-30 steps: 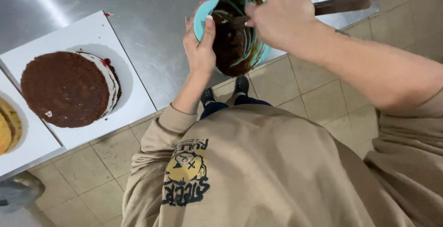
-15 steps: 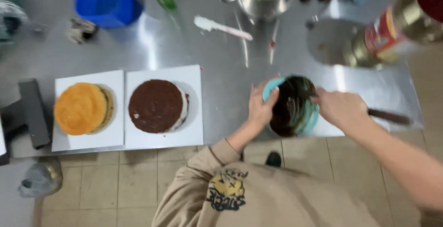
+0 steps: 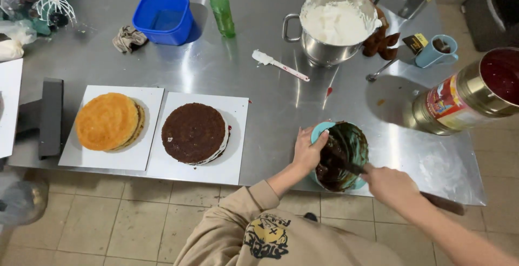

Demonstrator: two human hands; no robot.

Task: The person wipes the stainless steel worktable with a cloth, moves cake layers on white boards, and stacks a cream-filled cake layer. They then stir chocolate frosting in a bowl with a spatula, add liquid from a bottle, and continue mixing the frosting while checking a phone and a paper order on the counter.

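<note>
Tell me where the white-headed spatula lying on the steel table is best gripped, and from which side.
Grip the spatula by its thin pink-speckled handle, probably from the near right end, coming from above. The handle lies flat and bare on the table, while the head at upper left is coated in white cream.

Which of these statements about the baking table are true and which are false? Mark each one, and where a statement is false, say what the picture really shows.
1. The left hand grips the rim of the teal bowl. True.
2. The right hand is empty. False: it holds a utensil whose end sits in the dark chocolate mixture in the bowl.
3. The chocolate cake sits on a white board. True.
4. The metal pot holds a red sauce. False: it holds white cream.
5. The green bottle lies flat beside the golden cake. False: it stands upright next to the blue container.
</note>
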